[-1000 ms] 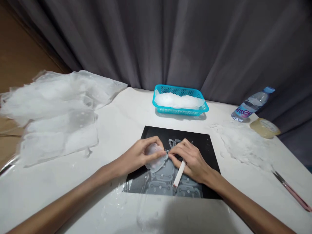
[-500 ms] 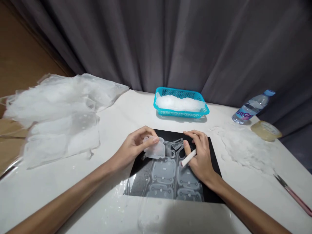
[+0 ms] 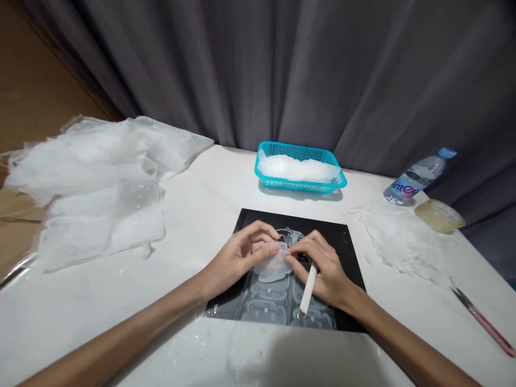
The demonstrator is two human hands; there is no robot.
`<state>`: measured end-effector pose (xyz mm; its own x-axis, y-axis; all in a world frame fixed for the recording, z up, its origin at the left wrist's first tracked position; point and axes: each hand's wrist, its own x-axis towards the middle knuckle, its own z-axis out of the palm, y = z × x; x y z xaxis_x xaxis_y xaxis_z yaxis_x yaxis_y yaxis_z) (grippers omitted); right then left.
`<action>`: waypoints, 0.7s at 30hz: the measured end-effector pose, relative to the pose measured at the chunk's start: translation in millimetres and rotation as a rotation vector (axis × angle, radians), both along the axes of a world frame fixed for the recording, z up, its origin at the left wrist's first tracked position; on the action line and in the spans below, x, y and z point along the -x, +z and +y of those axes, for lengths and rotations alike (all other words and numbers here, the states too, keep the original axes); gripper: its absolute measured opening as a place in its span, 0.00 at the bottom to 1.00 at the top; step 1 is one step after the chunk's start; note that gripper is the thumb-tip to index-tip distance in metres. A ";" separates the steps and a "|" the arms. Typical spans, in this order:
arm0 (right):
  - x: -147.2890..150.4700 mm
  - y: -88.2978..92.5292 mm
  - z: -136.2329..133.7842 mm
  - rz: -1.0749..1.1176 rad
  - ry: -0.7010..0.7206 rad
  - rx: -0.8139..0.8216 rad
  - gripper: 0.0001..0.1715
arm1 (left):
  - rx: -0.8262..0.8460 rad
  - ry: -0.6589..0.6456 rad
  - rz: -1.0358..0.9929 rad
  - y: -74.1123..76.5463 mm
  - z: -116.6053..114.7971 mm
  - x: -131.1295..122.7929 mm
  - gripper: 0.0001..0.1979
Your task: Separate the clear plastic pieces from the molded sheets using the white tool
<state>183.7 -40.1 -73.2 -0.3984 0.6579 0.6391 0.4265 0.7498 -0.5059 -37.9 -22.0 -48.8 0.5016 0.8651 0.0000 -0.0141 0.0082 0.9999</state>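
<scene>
Gray curtain (image 3: 242, 64), white table (image 3: 193, 188): two hands on a rounded clear piece

At lower center of the frame, the left hand (image 3: 244, 250) grips a translucent piece (image 3: 271, 269), thumb on its face. Fingers hide part of its outline, so its long axis cannot be told. The right hand (image 3: 324, 263) pinches near the piece's right edge and holds a white stick (image 3: 308, 290), whose long axis runs steeply down and slightly left, reddish tip toward the bottom of the frame. Underneath lie a molded clear sheet (image 3: 266, 312) and a black board (image 3: 341, 236). Beyond, at upper center, sits a turquoise basket (image 3: 300, 186); at upper left, whitish bags (image 3: 97, 156); at right, a bottle (image 3: 417, 177).
</scene>
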 end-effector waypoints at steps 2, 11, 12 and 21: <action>-0.8 -0.9 -0.4 0.019 0.004 0.051 0.05 | -0.020 0.000 0.048 0.2 -1.7 0.8 0.10; -4.1 -1.4 0.6 0.066 -0.011 0.111 0.10 | -0.204 0.068 0.251 -0.1 -4.0 6.5 0.12; -4.2 -0.5 0.8 0.067 -0.010 0.103 0.10 | -0.196 0.075 0.246 -1.2 -4.0 6.4 0.12; -4.1 2.8 0.0 0.029 0.018 0.102 0.12 | -0.098 0.071 0.123 -6.2 -4.7 4.3 0.10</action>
